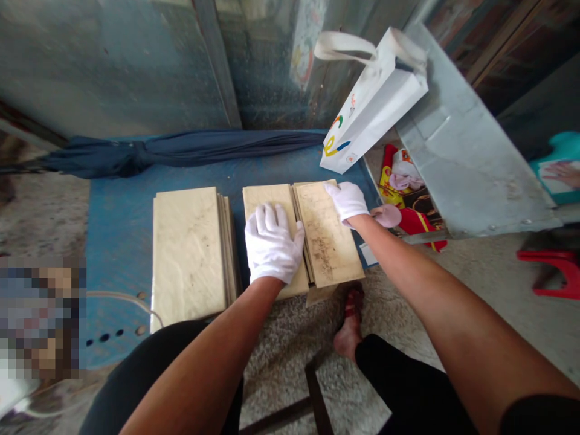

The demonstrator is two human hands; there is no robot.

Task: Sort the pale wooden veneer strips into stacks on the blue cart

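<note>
While the left hand point(273, 243) is lying open on a pale tile point(269, 202), the right hand point(347, 201) is resting straight fingers point(334, 192) on the edge of the next tile point(328, 235), and neither is gripping.

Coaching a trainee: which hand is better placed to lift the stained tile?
Probably the right hand: it rests on the far corner of the stained tile, while the left hand presses the neighbouring pale tile.

Cream stone tiles point(188, 254) matt, rough; white cloth gloves point(272, 244); glossy paper bag point(374, 106).
</note>
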